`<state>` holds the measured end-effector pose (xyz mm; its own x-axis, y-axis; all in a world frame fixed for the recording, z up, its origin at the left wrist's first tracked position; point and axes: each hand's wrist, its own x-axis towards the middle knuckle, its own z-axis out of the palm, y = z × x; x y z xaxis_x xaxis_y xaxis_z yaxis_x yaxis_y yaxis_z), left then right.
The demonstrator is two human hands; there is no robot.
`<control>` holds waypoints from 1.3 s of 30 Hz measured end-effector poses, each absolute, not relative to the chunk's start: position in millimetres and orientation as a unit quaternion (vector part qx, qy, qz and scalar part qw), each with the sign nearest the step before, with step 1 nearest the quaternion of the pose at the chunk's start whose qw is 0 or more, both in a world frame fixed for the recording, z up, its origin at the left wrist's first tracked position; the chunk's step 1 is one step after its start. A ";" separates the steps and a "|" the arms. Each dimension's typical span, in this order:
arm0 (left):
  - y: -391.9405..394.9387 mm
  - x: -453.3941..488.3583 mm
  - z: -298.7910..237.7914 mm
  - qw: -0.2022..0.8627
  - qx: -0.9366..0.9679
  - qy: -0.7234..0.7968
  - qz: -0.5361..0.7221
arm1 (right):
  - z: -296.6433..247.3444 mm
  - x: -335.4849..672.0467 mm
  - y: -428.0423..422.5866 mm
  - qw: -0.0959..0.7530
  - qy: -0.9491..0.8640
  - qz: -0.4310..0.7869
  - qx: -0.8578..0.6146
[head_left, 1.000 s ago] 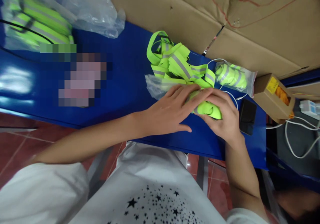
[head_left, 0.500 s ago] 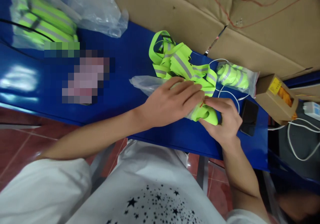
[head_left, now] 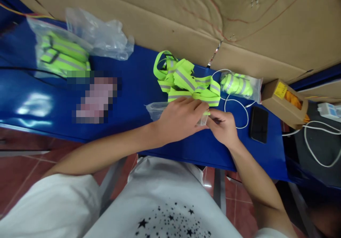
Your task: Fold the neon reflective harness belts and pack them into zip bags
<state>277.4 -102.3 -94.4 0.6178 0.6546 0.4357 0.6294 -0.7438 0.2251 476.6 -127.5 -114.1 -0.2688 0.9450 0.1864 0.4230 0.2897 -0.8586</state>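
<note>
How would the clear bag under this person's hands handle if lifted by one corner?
Likely floppy: the clear bag is thin film, wrinkled where it shows past the left hand. Probably light, as only neon strap shows inside. The glossy film may slide on the smooth blue table.

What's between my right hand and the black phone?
Head view: a white cable loop on the blue table lies between the phone and the right hand, which pinches a clear bag with the left hand.

Left hand point(head_left: 181, 119) and right hand point(head_left: 223, 128) on clear bag point(head_left: 156, 109), neon straps point(head_left: 186, 83) just beyond, blue table point(head_left: 133, 89)
</note>
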 end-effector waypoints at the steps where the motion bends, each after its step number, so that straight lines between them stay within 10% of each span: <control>1: -101.0 279.5 -91.0 0.045 0.894 0.378 0.237 | -113.1 478.7 -126.2 0.337 -0.728 0.387 -0.455; 10: -104.6 271.0 -54.9 0.310 0.919 0.229 0.082 | -110.1 454.6 -138.4 0.239 -0.777 0.501 -0.298; 20: -67.9 210.7 -67.8 0.339 0.880 0.321 0.089 | -133.2 461.1 -127.0 0.344 -0.727 0.435 -0.405; 30: -66.7 239.2 -104.1 0.645 0.599 0.385 0.279 | -137.4 480.2 -95.5 0.525 -0.636 0.300 -0.480; 39: -69.3 240.4 -110.7 0.528 0.739 0.300 0.293 | -150.9 468.6 -89.8 0.537 -0.650 0.315 -0.436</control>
<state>240.4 -69.3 -110.7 0.6489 0.7520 0.1156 0.1342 -0.2627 0.9555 468.6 -89.8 -150.9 -0.0437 0.9051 0.4229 0.2275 0.4212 -0.8779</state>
